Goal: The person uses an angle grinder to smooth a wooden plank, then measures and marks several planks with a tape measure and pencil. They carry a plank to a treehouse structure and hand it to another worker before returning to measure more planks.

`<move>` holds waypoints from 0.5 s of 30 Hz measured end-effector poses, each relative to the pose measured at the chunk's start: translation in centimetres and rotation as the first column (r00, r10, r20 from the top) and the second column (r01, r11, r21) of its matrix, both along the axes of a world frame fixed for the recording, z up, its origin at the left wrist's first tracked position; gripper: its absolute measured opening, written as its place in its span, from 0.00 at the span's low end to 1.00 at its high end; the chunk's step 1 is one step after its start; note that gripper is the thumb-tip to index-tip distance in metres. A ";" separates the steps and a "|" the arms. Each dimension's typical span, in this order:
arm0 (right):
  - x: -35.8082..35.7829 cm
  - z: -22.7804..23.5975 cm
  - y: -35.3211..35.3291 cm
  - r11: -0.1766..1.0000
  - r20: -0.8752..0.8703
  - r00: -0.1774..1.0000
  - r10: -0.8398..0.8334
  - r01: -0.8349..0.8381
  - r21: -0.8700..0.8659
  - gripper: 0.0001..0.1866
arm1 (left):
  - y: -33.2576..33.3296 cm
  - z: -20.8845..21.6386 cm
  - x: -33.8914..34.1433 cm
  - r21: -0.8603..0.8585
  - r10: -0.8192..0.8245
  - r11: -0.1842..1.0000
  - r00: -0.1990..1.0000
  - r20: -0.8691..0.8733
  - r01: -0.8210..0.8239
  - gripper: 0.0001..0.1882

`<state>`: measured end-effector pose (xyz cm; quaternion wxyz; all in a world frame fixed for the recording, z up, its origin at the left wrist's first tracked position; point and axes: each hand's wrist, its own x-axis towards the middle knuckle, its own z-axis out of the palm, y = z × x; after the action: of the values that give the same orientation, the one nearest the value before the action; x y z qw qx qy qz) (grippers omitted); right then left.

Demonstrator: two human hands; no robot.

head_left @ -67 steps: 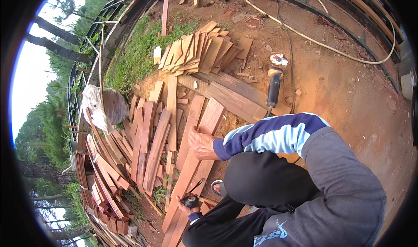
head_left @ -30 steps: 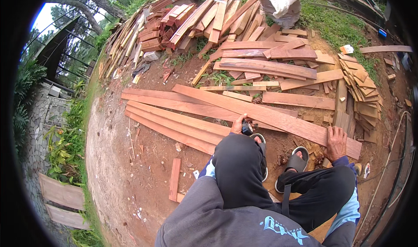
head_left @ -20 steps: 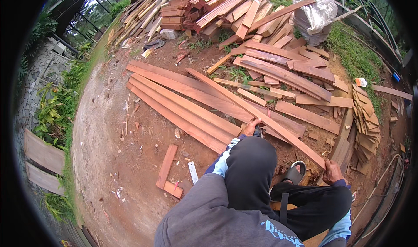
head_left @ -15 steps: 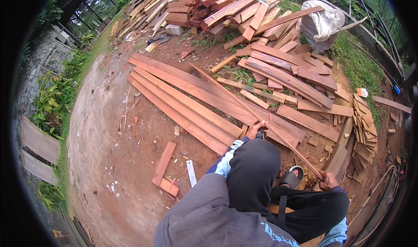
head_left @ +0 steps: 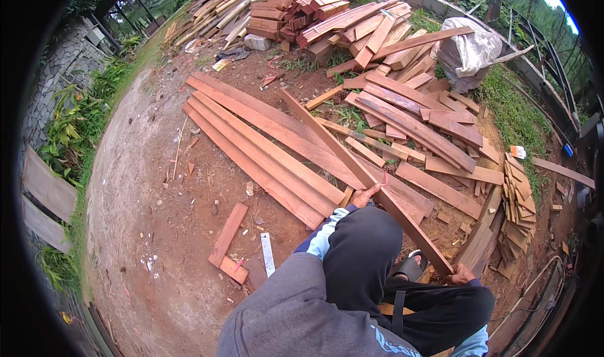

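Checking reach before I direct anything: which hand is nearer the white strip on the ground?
Left. The left hand is beyond and right of the strip; the right hand is farther right.

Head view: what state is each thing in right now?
Left hand, closed on the plank partway along
Right hand, gripping its near end
Plank, held by both hands
Long planks, lying on the ground, fanned
Thin boards, heaped, overlapping
Sack, bulging, wrinkled
White strip, lying flat
Sandal, worn

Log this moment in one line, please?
left hand: holding long board between ends | right hand: holding its near end | fanned boards: on ground
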<state>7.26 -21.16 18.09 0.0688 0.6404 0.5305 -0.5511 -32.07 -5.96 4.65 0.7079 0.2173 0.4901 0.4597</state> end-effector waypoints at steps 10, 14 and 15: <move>0.5 -1.7 -0.9 0.998 -0.091 0.994 -0.061 0.062 0.008 0.14 | 0.1 -1.3 0.1 -0.018 -0.016 1.000 0.999 -0.036 0.015 0.36; 0.1 -1.5 -1.0 0.997 -0.074 0.997 -0.005 0.011 0.080 0.12 | -0.2 -1.7 0.3 -0.049 0.003 0.999 0.999 -0.038 -0.005 0.41; 0.7 -2.3 -1.2 0.996 -0.055 0.998 0.015 -0.011 0.083 0.12 | -0.3 -2.0 0.3 -0.045 0.012 0.999 0.998 -0.060 -0.014 0.42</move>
<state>7.97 -22.32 15.76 0.0309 0.6236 0.5587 -0.5459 -31.77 -6.24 2.60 0.6947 0.2117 0.5227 0.4465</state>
